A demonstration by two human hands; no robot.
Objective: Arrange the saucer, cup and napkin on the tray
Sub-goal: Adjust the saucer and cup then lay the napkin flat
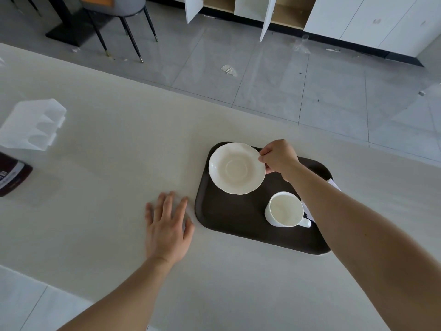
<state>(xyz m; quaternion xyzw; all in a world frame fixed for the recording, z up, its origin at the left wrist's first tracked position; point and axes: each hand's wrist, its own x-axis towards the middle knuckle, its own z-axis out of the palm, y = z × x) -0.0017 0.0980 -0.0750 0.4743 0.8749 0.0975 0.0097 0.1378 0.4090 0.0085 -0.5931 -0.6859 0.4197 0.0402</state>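
Observation:
A dark brown tray [229,218] lies on the pale table. Over its far left corner is a cream scalloped saucer [236,168], and my right hand [279,157] is pinching the saucer's right rim. A white cup [285,209] stands upright on the tray's right half, handle pointing right. A white napkin [334,183] pokes out from under my right forearm at the tray's right side and is mostly hidden. My left hand [167,225] rests flat on the table just left of the tray, fingers spread, holding nothing.
A translucent plastic holder [33,125] and a dark brown bottle [12,175] sit at the table's left edge. The table's far edge runs diagonally behind the tray, with tiled floor, a chair [119,17] and white cabinets beyond.

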